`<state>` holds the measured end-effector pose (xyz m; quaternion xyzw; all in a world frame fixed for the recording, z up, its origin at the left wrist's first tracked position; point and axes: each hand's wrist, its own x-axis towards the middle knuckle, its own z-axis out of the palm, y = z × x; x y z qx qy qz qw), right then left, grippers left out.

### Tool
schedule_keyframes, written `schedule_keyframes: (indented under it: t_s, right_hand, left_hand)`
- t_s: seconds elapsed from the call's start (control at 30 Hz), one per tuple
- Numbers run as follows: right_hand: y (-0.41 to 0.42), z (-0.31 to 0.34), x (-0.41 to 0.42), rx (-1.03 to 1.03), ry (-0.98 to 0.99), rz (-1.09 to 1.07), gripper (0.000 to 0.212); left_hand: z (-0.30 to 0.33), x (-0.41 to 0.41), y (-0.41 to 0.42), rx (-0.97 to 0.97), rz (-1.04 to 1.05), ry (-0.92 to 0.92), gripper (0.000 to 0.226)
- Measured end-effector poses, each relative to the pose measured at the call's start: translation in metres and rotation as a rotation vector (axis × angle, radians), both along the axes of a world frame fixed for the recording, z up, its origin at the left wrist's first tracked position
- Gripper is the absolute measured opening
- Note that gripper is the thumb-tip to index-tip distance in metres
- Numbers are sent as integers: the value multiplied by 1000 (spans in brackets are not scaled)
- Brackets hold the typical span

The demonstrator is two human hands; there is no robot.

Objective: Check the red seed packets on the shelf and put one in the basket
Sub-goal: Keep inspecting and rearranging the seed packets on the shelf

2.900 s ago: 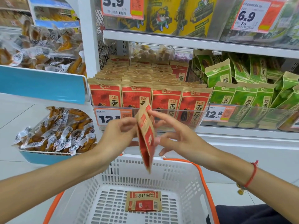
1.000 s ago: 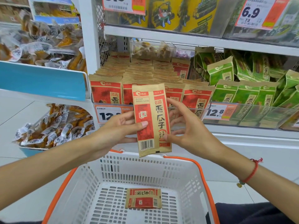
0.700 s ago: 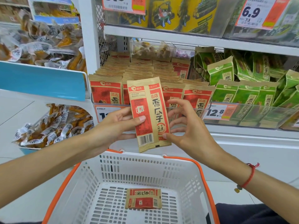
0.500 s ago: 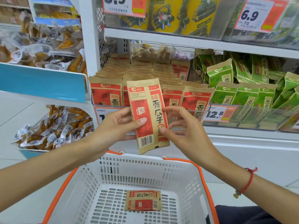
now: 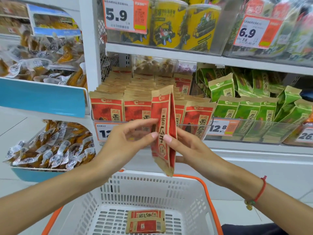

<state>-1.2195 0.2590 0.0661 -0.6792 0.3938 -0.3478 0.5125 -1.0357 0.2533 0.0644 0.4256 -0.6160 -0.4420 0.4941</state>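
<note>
Packet (image 5: pixel 163 131) of red seeds stands nearly edge-on before us, upright, held above the far rim of the basket (image 5: pixel 194 197). Our left hand (image 5: pixel 125 145) pinches its near face with thumb and forefinger, grip clamped on the packet; our right hand (image 5: pixel 188 148) pinches it from the 3 o'clock side, thumb on the front and fingers behind, grip likewise clamped. Behind it, at 12 o'clock, red packets (image 5: pixel 108 109) fill the shelf (image 5: pixel 169 54) in upright rows behind a clear rail with a price tag (image 5: pixel 221 127). Green packets (image 5: pixel 250 111) stand beside them toward 2 o'clock. At 6 o'clock a second red packet (image 5: pixel 145 222) lies flat on the white basket's floor. Wrapped snacks (image 5: pixel 50 150) heap in a blue bin (image 5: pixel 33 173) at 9 o'clock. A red string bracelet (image 5: pixel 260 190) circles our right wrist.
</note>
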Motion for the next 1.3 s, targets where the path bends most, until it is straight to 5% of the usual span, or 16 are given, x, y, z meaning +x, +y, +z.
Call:
schedule_keyframes:
  t_s: [0.07,0.2,0.4,0.63,0.73,1.0,1.3]
  right_hand:
    - [0,8,-3,-18,-10,12,35]
    - [-5,25,-15,-75,-38,-2,30]
    - [-22,61,-39,-355,79,-56,29]
    - [-63,99,-75,-953,352,-461,31]
    - [-75,102,-81,-995,284,-566,30]
    - [-112,85,-93,-1081,508,-692,21]
    - [-152,71,-99,-1087,857,-667,24]
  left_hand:
    - [5,1,-7,-35,59,-33,29]
    - [17,0,-22,15,15,-38,64]
    - [59,-16,-36,-225,-87,-99,38]
    - [100,-42,-72,-504,63,-204,34]
    - [95,-54,-95,-506,128,-260,35]
    - [81,-77,-144,-438,128,-353,28]
    - [86,-80,-183,-310,24,-742,39]
